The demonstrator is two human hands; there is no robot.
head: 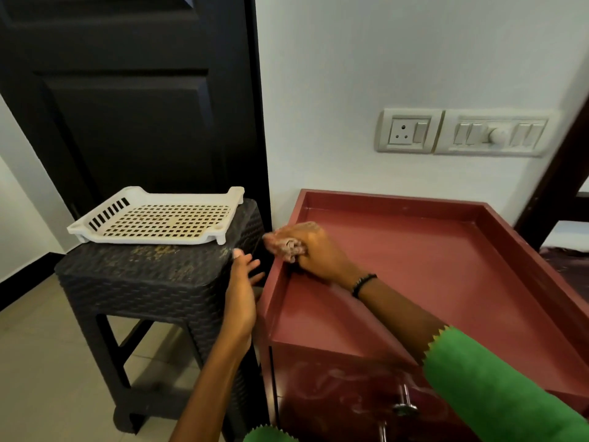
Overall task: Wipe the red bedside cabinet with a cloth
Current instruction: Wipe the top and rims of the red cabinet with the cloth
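The red bedside cabinet [414,266] fills the right half of the view, with a raised rim round its flat top and a metal handle on its front. My right hand [314,250] presses a bunched pale cloth [291,245] against the cabinet's left rim, near the far left corner. Most of the cloth is hidden inside the fist. My left hand [240,291] hovers in the gap between the cabinet and the stool, fingers spread, holding nothing.
A dark woven plastic stool [153,275] stands just left of the cabinet, with a white perforated tray [156,218] on top. Behind it is a black door [127,90]. A switch and socket panel [462,132] sits on the white wall above the cabinet.
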